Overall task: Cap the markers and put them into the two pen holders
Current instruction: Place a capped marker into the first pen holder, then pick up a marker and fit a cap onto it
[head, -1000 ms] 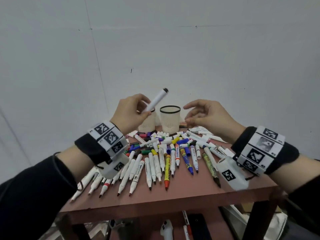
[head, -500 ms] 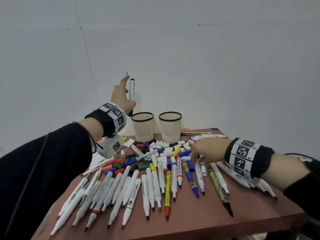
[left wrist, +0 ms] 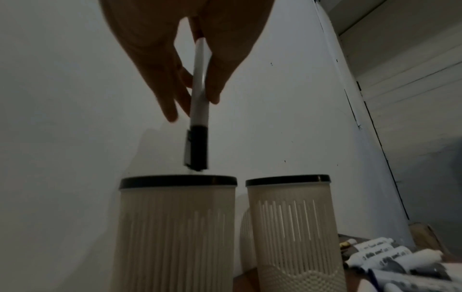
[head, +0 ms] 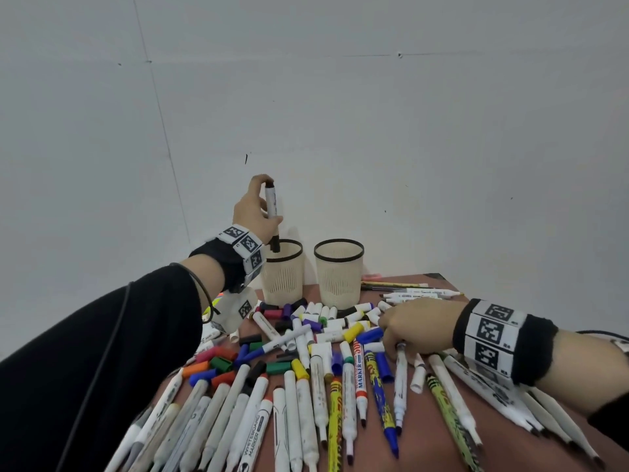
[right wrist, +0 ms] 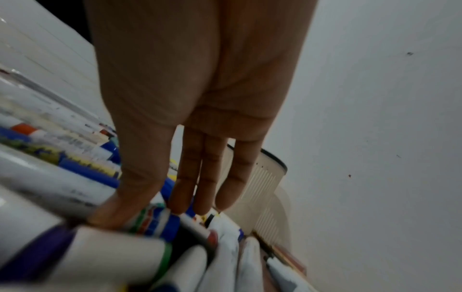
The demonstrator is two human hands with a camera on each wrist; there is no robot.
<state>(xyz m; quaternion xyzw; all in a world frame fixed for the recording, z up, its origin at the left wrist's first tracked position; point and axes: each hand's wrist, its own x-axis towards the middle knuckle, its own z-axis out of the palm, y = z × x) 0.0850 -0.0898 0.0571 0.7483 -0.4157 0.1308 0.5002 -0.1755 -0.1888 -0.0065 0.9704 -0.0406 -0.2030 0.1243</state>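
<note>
Loose markers and caps cover the brown surface. The right hand lies flat-fingered on them. Beyond, the left hand grips a capped marker upright, cap-down over the left holder; the right holder stands beside it.
</note>
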